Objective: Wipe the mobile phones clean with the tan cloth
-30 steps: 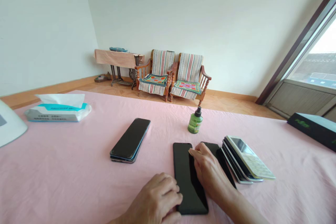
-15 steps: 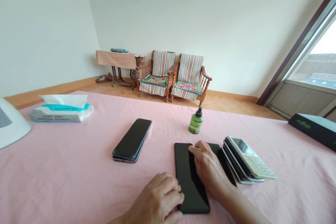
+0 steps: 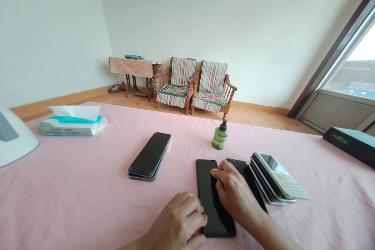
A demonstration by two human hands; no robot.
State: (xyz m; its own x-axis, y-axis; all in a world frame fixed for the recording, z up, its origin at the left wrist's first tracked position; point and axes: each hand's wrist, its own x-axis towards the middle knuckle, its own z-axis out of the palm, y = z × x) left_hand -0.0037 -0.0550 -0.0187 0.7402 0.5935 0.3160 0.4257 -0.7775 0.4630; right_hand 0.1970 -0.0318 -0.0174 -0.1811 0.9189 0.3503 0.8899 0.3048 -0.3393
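Observation:
A black phone (image 3: 206, 191) lies flat on the pink tablecloth with its glossy dark screen up. My left hand (image 3: 180, 220) is closed, its bent fingers gripping the phone's lower left edge. Over the screen's upper right part rests my right hand (image 3: 234, 187), fingers bunched together and pressed down; whatever they may hold is hidden. A second dark device (image 3: 238, 164) shows partly behind my right hand, mostly covered by it. Just right of that is a leaning stack of phones (image 3: 278, 177), topped by a pale phone with a keypad.
A small stack of phones (image 3: 150, 155) sits left of centre. Beyond my hands stands a green spray bottle (image 3: 219, 137). A tissue pack (image 3: 72, 125) and a white rounded object (image 3: 20, 140) are at left, a black box (image 3: 348, 144) at far right. Two chairs (image 3: 183, 70) stand behind.
My right hand has slid slightly down over the screen. The left hand keeps its place at the phone's edge. The whole view has shifted a little.

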